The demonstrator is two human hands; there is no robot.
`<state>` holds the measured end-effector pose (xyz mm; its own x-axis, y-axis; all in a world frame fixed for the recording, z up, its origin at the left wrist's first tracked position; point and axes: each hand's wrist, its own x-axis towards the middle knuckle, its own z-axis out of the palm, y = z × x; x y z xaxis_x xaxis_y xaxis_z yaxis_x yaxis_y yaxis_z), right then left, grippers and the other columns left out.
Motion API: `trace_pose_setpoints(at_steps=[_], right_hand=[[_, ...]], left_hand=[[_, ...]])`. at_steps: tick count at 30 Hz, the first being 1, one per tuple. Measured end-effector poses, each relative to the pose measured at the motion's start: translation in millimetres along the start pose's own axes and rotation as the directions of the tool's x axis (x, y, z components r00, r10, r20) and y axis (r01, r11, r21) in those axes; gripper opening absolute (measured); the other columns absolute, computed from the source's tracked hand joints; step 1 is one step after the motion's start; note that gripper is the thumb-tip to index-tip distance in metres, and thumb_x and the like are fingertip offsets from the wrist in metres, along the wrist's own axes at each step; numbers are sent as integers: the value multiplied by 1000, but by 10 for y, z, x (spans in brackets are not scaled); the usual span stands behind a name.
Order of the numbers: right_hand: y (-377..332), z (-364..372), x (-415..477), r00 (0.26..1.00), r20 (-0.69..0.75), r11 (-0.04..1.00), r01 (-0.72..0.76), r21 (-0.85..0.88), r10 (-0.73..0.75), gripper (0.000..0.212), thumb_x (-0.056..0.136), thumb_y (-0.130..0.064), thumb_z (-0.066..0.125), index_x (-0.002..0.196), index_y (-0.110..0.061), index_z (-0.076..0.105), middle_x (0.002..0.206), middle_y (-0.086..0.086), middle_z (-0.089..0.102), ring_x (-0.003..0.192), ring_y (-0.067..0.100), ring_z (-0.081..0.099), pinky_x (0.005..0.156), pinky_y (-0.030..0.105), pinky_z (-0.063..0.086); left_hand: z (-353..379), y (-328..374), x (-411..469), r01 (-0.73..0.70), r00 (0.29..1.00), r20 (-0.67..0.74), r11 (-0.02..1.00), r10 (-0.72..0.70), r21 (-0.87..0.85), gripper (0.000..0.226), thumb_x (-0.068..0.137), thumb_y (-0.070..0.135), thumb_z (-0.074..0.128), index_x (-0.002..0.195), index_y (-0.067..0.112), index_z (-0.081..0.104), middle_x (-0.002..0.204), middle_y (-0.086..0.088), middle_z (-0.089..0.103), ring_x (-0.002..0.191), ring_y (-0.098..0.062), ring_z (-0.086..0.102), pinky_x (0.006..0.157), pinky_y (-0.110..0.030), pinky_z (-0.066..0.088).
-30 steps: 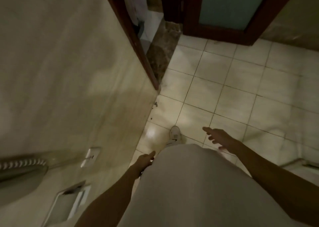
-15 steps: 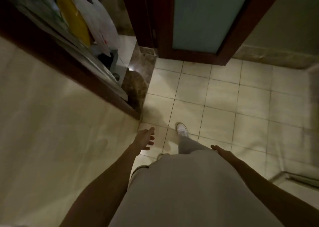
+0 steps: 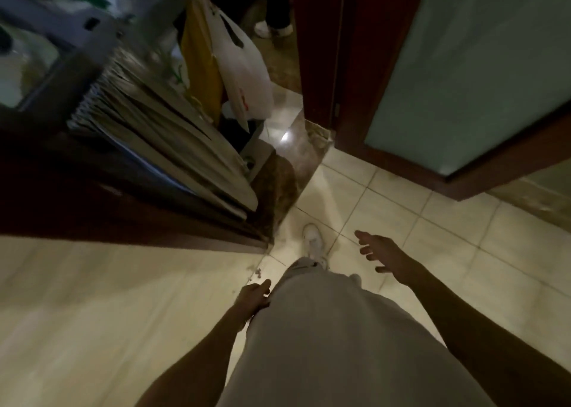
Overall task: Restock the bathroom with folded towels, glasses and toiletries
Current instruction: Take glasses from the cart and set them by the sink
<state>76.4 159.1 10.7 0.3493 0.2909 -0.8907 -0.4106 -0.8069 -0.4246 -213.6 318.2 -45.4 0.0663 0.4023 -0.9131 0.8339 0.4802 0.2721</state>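
Dim beige-tiled bathroom floor [image 3: 401, 208], doorway ahead. 2 empty hands: left hand [image 3: 253, 297] loosely curled, right hand [image 3: 383, 252] spread. The stack of folded pale linens [image 3: 160, 147] (towels, probably) sits on the grey cart [image 3: 102, 40] outside, so I'd say restocking's barely started.

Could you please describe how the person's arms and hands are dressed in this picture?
The left forearm and right forearm are bare, with no sleeves in view. The left hand and right hand show no gloves, watch or ring, though the picture is dim and blurred. Also worn: a light grey garment and a white shoe.
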Motion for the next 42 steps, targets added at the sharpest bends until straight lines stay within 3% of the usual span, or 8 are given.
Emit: trace_pose_setpoints(at_steps=[8,13,18,22,24,28,35,42], right_hand=[[-851,-312,593,992,-6,981,124,-149,-126,44,93,-51,57,109,-10,63,104,8,66,98,26,62,87,40,50],[-1608,-443,864,961,-36,931,258,-260,-276,30,93,-38,65,81,-11,70,81,10,71,82,31,69,79,46,56],[-2798,-195,1051,884,200,822,467,-326,-422,16,97,-29,59,94,-15,68,89,8,69,83,25,67,69,35,56],[-3694,131,1085,759,446,715,628,-307,-475,10,95,-23,63,102,-18,68,94,0,69,91,17,66,72,22,51],[-4179,351,1021,656,587,652,710,-267,-474,9,94,-15,64,100,-11,68,90,1,67,85,12,63,66,11,48],[-4968,837,770,414,805,469,861,-196,-425,9,92,-22,68,89,-13,69,80,0,66,78,14,61,67,16,48],[-5402,1735,202,98,960,289,957,-19,-261,3,90,-27,70,91,-24,71,85,-5,69,81,7,63,74,24,51],[-5544,2471,-193,-65,981,225,969,105,-181,12,92,-25,66,103,-27,65,96,-6,67,87,1,63,80,20,52]], left_hand=[[-31,1804,448,-164,986,27,981,167,-109,27,98,36,58,87,11,62,74,-4,58,59,-17,52,53,-24,37],[-444,2859,331,-429,902,-85,900,423,-74,37,94,41,62,89,5,65,76,-11,63,73,-31,64,69,-45,55],[-980,3418,67,-530,839,-269,823,473,-205,34,96,35,64,79,6,65,57,9,54,50,-7,52,50,-25,42],[-1514,3759,-365,-613,747,-446,771,494,-172,27,97,16,63,72,8,57,54,17,53,53,3,49,59,-18,39],[-1846,3859,-641,-603,701,-569,783,431,-150,28,95,19,66,73,3,61,61,4,53,58,-6,50,60,-23,38],[-2362,3894,-1351,-581,561,-736,813,379,-24,29,94,20,68,65,20,63,56,13,54,53,0,49,56,-19,37],[-2763,3608,-2168,-141,180,-887,903,426,405,20,88,34,64,73,20,66,66,8,58,60,-8,51,57,-25,42],[-3015,3359,-2082,62,74,-924,923,376,381,9,92,11,64,85,14,68,83,0,59,75,-18,56,63,-28,46]])
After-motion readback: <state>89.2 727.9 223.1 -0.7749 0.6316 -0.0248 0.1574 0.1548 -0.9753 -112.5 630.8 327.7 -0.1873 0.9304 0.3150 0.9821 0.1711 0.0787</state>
